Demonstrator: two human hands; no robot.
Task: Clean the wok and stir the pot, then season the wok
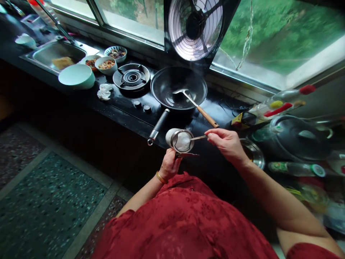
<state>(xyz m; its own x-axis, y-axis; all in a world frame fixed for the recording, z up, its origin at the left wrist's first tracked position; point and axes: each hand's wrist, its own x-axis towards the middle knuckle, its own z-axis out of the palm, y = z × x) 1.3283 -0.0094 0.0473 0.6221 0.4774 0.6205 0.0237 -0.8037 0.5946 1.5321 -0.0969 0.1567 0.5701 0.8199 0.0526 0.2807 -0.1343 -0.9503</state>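
My left hand (169, 163) is closed around a small canister (172, 136) that has a metal rim and white granular contents. The canister tilts so its mouth faces me, and its flipped lid hangs at the lower edge. Between the thumb and fingers of my right hand (225, 144) is the thin handle of a small spoon (198, 138), its bowl end at the white contents inside the mouth. Just beyond both hands, a black wok (164, 84) sits on the stove with a wooden-handled spatula (207, 117) resting in it.
Left of the wok are a bare burner (132, 77), crumpled white tissue (104, 92), a large pale bowl (77, 77), food bowls (106, 66) and a sink (58, 50). The wok's handle (159, 126) juts toward me. Bottles (296, 169) and a dark lidded pot (299, 136) crowd the right.
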